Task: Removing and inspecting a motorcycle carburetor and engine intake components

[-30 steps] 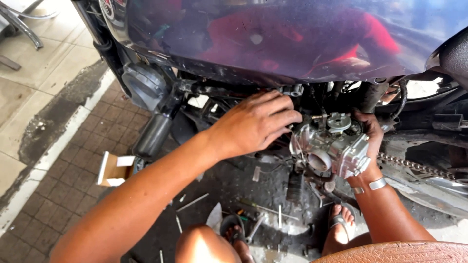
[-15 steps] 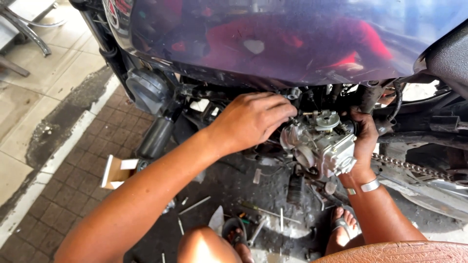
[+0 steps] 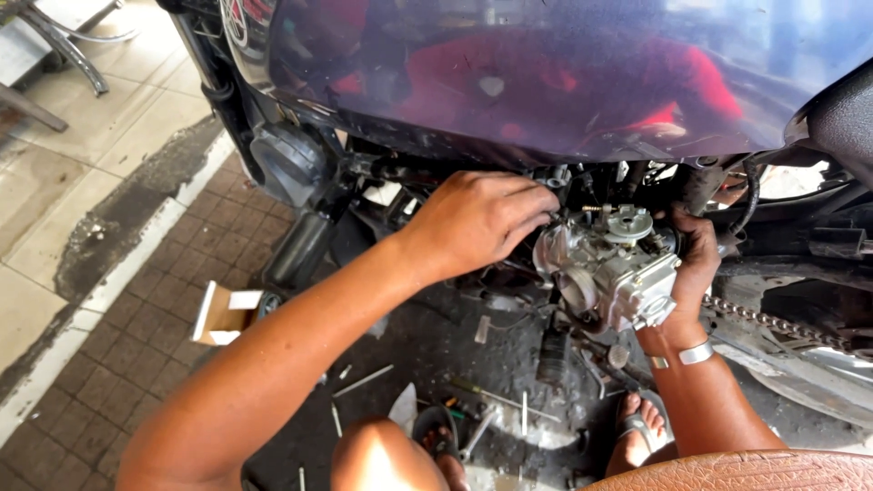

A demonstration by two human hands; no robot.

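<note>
A grey metal carburetor (image 3: 611, 264) hangs under the dark purple fuel tank (image 3: 546, 73) of a motorcycle. My right hand (image 3: 693, 264), with a silver bracelet on the wrist, grips the carburetor's far right side from behind. My left hand (image 3: 480, 218) reaches in from the left, its fingers curled against the carburetor's left end and the engine parts beside it. Whether the left fingers pinch a small part is hidden.
A drive chain (image 3: 773, 323) runs at the right. On the oily ground lie several tools and rods (image 3: 496, 400) and an open small cardboard box (image 3: 223, 314). My sandalled feet (image 3: 637, 427) rest below. Pale tiles and a metal chair leg (image 3: 64, 55) are at the upper left.
The carburetor has risen and shifted a little towards the tank, both hands moving with it. My left hand has stayed on its left end.
</note>
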